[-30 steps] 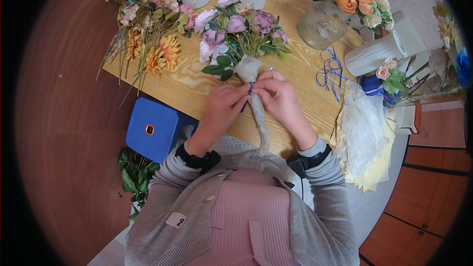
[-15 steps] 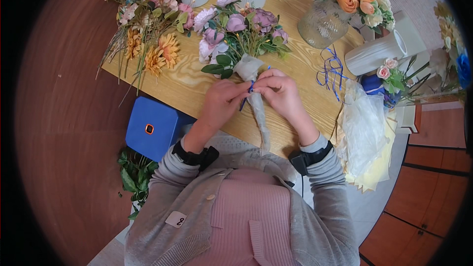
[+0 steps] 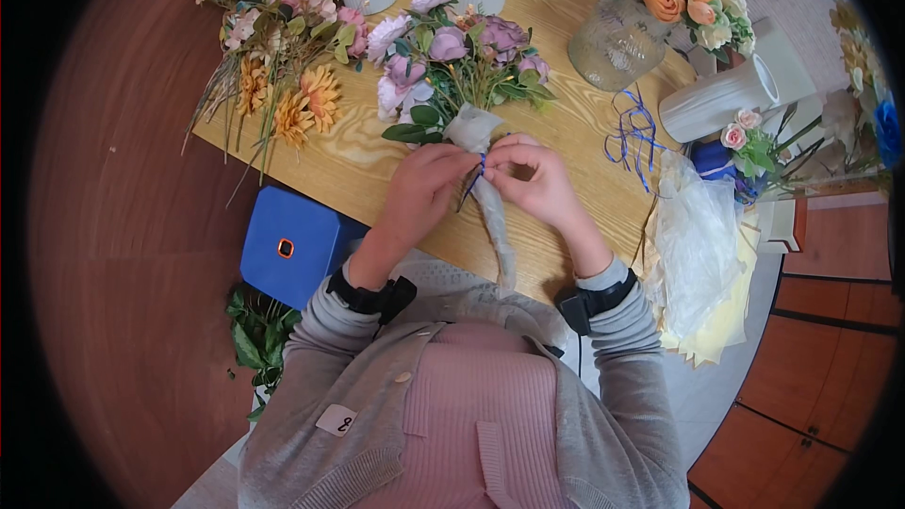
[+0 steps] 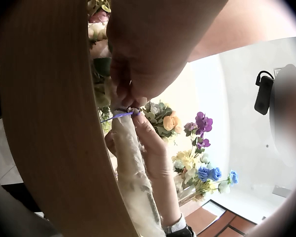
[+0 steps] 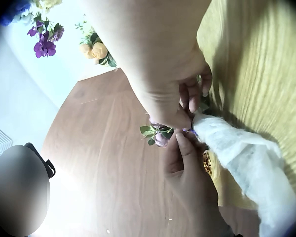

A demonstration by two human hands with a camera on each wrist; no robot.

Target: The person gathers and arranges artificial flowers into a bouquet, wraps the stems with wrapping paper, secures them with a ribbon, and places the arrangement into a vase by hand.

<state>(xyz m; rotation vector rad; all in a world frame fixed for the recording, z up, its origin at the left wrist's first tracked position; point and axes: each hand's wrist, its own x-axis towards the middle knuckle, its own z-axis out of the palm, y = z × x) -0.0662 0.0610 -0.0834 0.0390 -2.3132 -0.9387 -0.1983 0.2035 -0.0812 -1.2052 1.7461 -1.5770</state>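
Head camera looks straight down on both hands; each wrist camera looks up close beneath them, sharing the white gauze-wrapped bouquet stem (image 3: 492, 212).

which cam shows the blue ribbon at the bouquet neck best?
Left wrist: the blue ribbon crosses the top of the white wrap, pinched under the left hand. Head view shows only a short blue strand between both hands. Right wrist view shows barely a sliver under the fingers.
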